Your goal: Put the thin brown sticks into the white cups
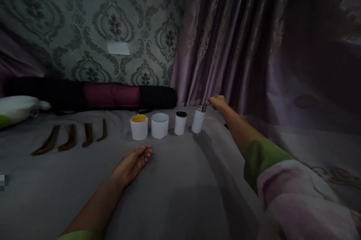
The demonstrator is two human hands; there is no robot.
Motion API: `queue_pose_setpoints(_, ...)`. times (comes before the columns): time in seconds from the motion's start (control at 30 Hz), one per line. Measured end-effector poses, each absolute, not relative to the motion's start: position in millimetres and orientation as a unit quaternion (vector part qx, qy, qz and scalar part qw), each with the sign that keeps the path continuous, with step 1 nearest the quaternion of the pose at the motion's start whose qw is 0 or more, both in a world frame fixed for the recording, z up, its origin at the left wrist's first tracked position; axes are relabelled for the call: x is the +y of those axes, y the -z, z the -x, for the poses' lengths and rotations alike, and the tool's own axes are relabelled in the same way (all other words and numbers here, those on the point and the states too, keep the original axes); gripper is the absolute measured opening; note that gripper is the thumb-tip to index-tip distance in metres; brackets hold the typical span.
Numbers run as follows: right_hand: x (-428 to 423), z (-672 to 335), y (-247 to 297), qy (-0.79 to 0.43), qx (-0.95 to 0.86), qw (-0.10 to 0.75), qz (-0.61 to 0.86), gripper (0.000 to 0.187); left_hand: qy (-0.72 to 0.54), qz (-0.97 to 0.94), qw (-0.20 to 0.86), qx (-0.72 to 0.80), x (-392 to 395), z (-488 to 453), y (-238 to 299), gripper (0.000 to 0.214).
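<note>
My right hand (218,103) reaches far forward and pinches thin brush handles (204,107) that stick out of a white jar (198,120). That jar is the rightmost of a row of white pots on the grey bedsheet (180,195): one with a yellow top (139,127), one with a white top (160,125), one with a black top (180,122). My left hand (132,164) rests flat on the sheet just in front of the yellow-topped pot, fingers loosely stretched, holding nothing.
Several dark brown curved wooden pieces (70,137) lie in a row at the left. A maroon and black bolster (93,95) lines the patterned wall. A white and green pillow (17,107) sits far left. Purple curtains (254,44) hang at the right.
</note>
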State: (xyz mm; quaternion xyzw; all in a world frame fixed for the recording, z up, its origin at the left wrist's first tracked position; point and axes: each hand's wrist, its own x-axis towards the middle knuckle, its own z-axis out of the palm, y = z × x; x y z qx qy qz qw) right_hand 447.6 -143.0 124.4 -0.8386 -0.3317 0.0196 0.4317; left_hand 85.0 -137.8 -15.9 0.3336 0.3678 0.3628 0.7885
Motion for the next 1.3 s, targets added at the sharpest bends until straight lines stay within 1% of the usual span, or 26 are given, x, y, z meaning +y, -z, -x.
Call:
queue_pose_setpoints(0.2, -147, -443, -129, -0.019, -0.323, 0.472, 0.820, 0.017, -0.363, -0.340, 0.789, 0.362, -138, -85, 15, 0.014)
queue_pose_setpoints(0.53, -156, -429, -129, -0.027, -0.330, 0.536, 0.777, 0.021, -0.362, -0.346, 0.787, 0.361, -137, -85, 17, 0.013)
queue_pose_setpoints(0.67, -160, -424, -127, -0.050, -0.332, 0.573, 0.747, 0.020, -0.363, -0.342, 0.788, 0.362, -138, -85, 18, 0.013)
queue_pose_setpoints(0.87, -168, -412, -123, -0.086, -0.332, 0.607, 0.716, 0.019, -0.359, -0.338, 0.787, 0.371, -138, -85, 16, 0.013)
queue_pose_setpoints(1.0, -175, -403, -111, -0.135, -0.332, 0.639, 0.681, 0.020, -0.361, -0.337, 0.789, 0.366, -137, -84, 18, 0.014)
queue_pose_setpoints(1.3, -186, -371, -77, -0.237, -0.309, 0.639, 0.663, 0.019, -0.363, -0.336, 0.791, 0.361, -134, -85, 21, 0.015)
